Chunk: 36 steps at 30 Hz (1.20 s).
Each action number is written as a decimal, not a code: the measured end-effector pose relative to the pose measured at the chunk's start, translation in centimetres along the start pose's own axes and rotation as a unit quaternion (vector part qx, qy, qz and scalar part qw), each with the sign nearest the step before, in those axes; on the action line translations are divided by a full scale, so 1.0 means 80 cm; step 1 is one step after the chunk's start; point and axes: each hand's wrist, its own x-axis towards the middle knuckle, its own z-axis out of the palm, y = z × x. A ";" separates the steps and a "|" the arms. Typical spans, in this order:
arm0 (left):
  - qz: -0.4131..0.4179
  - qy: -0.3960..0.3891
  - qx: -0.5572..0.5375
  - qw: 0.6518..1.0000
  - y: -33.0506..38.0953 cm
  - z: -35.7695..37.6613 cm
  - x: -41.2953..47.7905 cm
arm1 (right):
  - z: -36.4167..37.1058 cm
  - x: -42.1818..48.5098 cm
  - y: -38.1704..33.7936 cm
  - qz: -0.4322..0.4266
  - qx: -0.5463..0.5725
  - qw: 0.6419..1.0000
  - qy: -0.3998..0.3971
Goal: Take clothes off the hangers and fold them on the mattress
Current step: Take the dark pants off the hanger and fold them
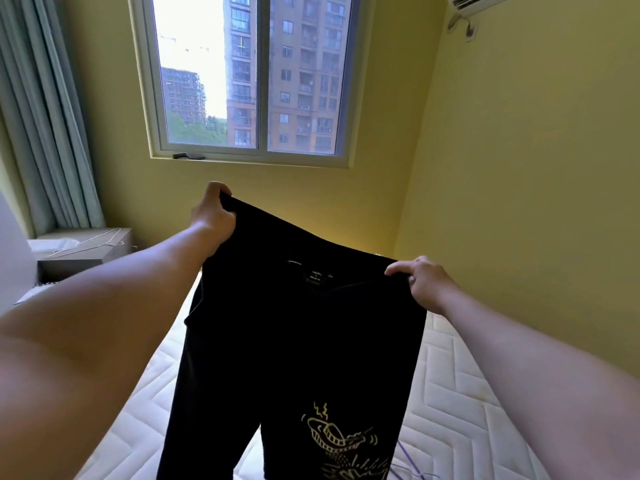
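The left hand (213, 211) is gripping the far left shoulder of a black shirt (304, 341) while the right hand (424, 284) is pinching its nearer right shoulder, holding it hanging over the white mattress (450, 393).

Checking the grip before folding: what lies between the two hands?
In the head view, only the black garment spans from the left hand to the right hand, its upper edge stretched between them.

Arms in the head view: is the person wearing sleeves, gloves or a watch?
No. The left arm and right arm are bare as far as the frame shows. The left hand and right hand are ungloved; no watch or bracelet at either wrist.
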 end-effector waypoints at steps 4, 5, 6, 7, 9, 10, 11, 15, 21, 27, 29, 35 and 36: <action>0.020 0.014 0.019 1.000 -0.001 -0.007 0.000 | 0.005 0.004 0.004 0.030 -0.050 0.998 -0.032; 0.023 0.020 0.022 0.999 -0.001 -0.009 -0.001 | 0.006 0.004 0.005 0.029 -0.049 0.998 -0.029; 0.023 0.028 0.025 0.999 -0.001 -0.010 -0.001 | 0.006 0.003 0.005 0.029 -0.042 0.998 -0.026; 0.023 0.036 0.028 0.999 -0.001 -0.012 0.000 | 0.005 0.003 0.003 0.029 -0.038 0.999 -0.025; 0.024 0.044 0.030 0.998 -0.001 -0.015 -0.001 | 0.003 0.005 0.000 0.039 -0.045 0.998 -0.021; 0.027 0.044 0.030 0.998 0.001 -0.017 -0.001 | 0.001 0.005 -0.002 0.048 -0.051 0.997 -0.016; 0.031 0.042 0.029 0.998 0.003 -0.018 -0.002 | -0.001 0.005 -0.003 0.055 -0.057 0.997 -0.014; 0.035 0.040 0.027 0.998 0.008 -0.022 -0.004 | -0.006 0.002 -0.008 0.043 -0.053 0.997 -0.038; 0.039 0.043 0.031 0.998 0.008 -0.024 -0.008 | -0.009 -0.006 -0.010 0.023 -0.037 0.999 -0.028; 0.007 0.063 0.032 0.997 0.003 -0.027 -0.009 | -0.009 -0.013 -0.007 0.004 -0.012 0.999 -0.048; 0.008 0.060 0.035 0.998 0.006 -0.026 -0.012 | -0.006 -0.014 -0.006 0.023 -0.028 0.998 -0.048; 0.004 0.062 0.033 0.998 0.013 -0.030 -0.010 | -0.024 -0.028 -0.006 0.086 -0.109 0.990 -0.003; 0.000 0.064 0.032 0.997 0.011 -0.031 -0.009 | -0.027 -0.032 -0.004 0.083 -0.133 0.988 0.006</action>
